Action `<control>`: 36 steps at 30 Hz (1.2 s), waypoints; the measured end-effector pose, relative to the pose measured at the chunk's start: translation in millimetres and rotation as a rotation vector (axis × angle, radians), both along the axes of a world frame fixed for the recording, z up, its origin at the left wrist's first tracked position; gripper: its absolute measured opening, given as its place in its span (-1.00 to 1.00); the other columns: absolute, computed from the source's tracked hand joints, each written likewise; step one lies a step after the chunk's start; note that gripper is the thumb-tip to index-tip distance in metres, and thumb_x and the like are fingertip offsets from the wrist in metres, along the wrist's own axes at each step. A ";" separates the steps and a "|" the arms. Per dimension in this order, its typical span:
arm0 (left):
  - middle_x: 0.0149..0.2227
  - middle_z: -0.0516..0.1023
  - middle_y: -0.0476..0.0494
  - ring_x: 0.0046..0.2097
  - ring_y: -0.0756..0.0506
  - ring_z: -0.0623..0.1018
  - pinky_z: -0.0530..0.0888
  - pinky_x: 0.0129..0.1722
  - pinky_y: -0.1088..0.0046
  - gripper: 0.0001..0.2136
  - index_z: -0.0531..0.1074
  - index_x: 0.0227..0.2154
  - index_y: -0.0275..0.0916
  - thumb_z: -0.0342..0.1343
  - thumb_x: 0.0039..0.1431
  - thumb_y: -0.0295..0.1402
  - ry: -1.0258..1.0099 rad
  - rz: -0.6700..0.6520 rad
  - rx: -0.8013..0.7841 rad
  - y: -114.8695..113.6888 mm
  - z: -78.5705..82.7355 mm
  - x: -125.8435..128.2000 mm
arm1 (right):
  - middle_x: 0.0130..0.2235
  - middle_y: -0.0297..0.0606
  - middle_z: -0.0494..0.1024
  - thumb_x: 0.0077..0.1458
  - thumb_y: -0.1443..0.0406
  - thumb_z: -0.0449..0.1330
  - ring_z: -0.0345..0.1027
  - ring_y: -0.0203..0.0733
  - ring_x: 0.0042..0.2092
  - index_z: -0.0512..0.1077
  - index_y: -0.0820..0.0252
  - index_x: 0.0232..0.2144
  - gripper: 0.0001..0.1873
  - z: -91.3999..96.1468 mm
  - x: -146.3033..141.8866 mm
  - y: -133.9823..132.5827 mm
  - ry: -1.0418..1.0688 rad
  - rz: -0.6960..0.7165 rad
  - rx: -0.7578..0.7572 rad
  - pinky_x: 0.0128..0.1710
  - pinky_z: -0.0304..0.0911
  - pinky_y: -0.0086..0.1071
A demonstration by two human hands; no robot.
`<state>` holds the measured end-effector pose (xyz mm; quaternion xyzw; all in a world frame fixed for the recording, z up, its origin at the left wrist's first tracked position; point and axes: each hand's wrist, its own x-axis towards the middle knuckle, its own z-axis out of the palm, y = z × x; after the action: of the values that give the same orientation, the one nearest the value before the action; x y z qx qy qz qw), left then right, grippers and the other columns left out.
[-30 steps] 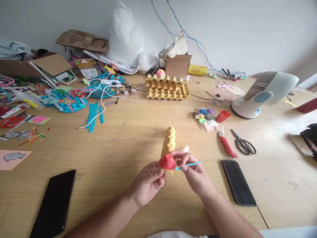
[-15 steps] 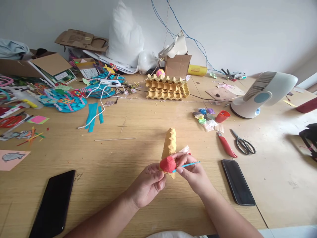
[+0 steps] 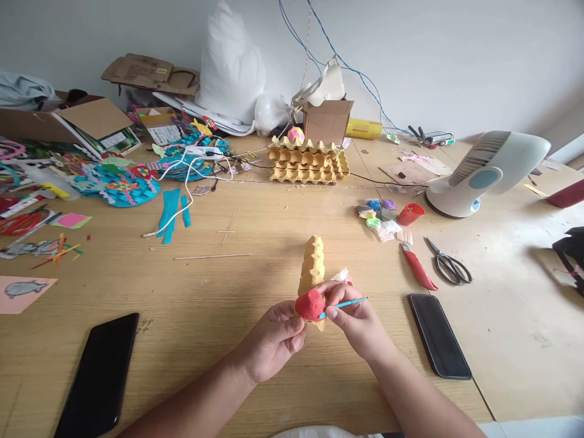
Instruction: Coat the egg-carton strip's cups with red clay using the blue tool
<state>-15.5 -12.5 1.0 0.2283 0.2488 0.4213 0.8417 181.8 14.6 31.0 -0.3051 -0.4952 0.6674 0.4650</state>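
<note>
At the lower edge of the frame, both forearms are cut off, and so is the near end of a black phone [image 3: 98, 377] at lower left. At lower centre, the left hand [image 3: 274, 337] pinches a red-covered cup [image 3: 310, 305] between thumb and fingers, which hide much of its underside. The right hand [image 3: 353, 313] pinches a slim blue tool [image 3: 349, 303], its tip at the cup's right side; whether it presses in is too small to tell. Just behind rises a yellow egg-carton strip [image 3: 312, 261]; its join with the cup is hidden. A clear wrapper [image 3: 342, 275] is partly covered by the right hand. At the right edge, a black object [image 3: 570, 255] is cut off. Farther off, at upper centre, stand stacked egg trays [image 3: 303, 167].
</note>
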 end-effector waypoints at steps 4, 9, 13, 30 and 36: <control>-0.53 0.33 0.03 -0.53 0.12 0.16 0.13 -0.52 0.53 -0.72 0.66 -0.21 -0.25 0.43 0.04 -0.22 0.024 0.023 -0.005 1.0 -0.3 -0.3 | -0.03 -0.18 0.57 0.17 0.17 0.37 0.41 -0.07 -0.07 0.45 0.10 -0.41 -0.78 -3.2 0.7 -0.5 0.019 -0.013 -0.035 -0.08 0.30 -0.20; -0.53 0.35 0.02 -0.53 0.11 0.17 0.14 -0.51 0.52 -0.73 0.67 -0.22 -0.22 0.43 0.04 -0.22 0.043 0.034 -0.013 1.3 2.1 0.9 | -0.02 -0.17 0.57 0.18 0.17 0.35 0.41 -0.03 0.01 0.43 0.10 -0.41 -0.78 1.1 -1.7 -2.1 -0.007 -0.029 -0.040 -0.07 0.31 -0.21; -0.52 0.35 0.02 -0.53 0.11 0.16 0.13 -0.52 0.52 -0.70 0.67 -0.20 -0.22 0.45 0.01 -0.21 0.060 0.035 -0.028 0.9 4.8 1.3 | -0.05 -0.20 0.58 0.19 0.18 0.35 0.44 -0.08 -0.06 0.44 0.09 -0.39 -0.80 4.3 -3.8 -2.2 -0.020 -0.032 -0.031 -0.08 0.33 -0.23; -0.55 0.34 0.03 -0.53 0.12 0.21 0.15 -0.50 0.53 -0.79 0.65 -0.28 -0.21 0.42 0.06 -0.23 0.061 0.051 -0.007 0.6 1.3 1.0 | 0.03 -0.13 0.55 0.20 0.22 0.34 0.39 0.01 0.07 0.45 0.10 -0.38 -0.83 5.5 0.9 -3.2 -0.095 -0.031 0.059 -0.06 0.34 -0.17; -0.56 0.35 0.04 -0.53 0.11 0.23 0.19 -0.48 0.52 -0.78 0.66 -0.28 -0.21 0.44 0.02 -0.25 0.076 0.083 -0.035 0.1 1.7 4.3 | 0.04 -0.12 0.54 0.23 0.20 0.31 0.41 -0.01 0.01 0.41 0.09 -0.37 -0.82 6.5 2.2 -5.1 -0.131 -0.027 0.083 -0.06 0.34 -0.14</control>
<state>-11.3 -12.4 2.7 0.2191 0.2973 0.4423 0.8173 184.0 9.5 37.6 -0.3354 -0.5477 0.6187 0.4526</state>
